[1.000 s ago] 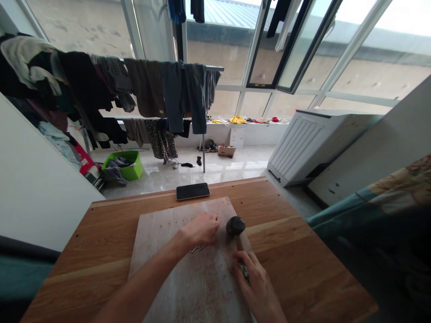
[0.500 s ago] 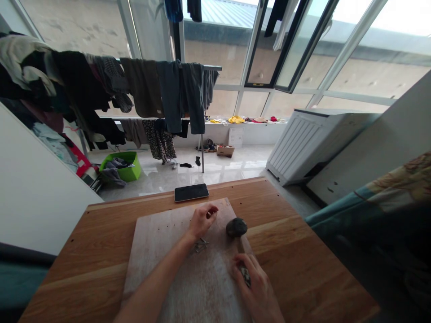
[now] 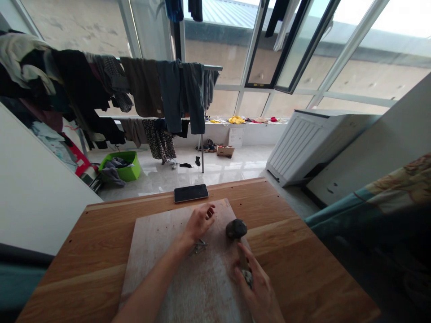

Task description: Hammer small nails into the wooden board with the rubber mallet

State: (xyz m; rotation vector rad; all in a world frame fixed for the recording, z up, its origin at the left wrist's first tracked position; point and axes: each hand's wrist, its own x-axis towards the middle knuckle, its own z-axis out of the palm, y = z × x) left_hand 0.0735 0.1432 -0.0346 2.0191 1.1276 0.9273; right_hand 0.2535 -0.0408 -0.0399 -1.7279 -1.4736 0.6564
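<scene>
My left hand (image 3: 200, 220) is over the far part of a worn, whitish wooden board (image 3: 161, 264), fingers curled together. Whatever is between its fingertips is too small to make out. Several dark dots run in a row along the board to its left. Loose nails (image 3: 200, 245) lie in a small pile below my left wrist. At the board's right edge, my right hand (image 3: 257, 285) is closed around the handle of a mallet (image 3: 236, 229), index finger stretched along it. The mallet's black head points away from me, right of my left hand.
The board rests on a wooden table (image 3: 289, 251). A phone (image 3: 191, 193) lies by the table's far edge. Beyond are a drying rack with clothes (image 3: 171, 94), a green basket (image 3: 131, 169) and a white ribbed cabinet (image 3: 299, 143). A curtain (image 3: 377, 197) hangs at the right.
My right index finger has stretched forward along the mallet's handle, showing more of it. My left hand has shifted slightly left. The mallet's head has hardly moved.
</scene>
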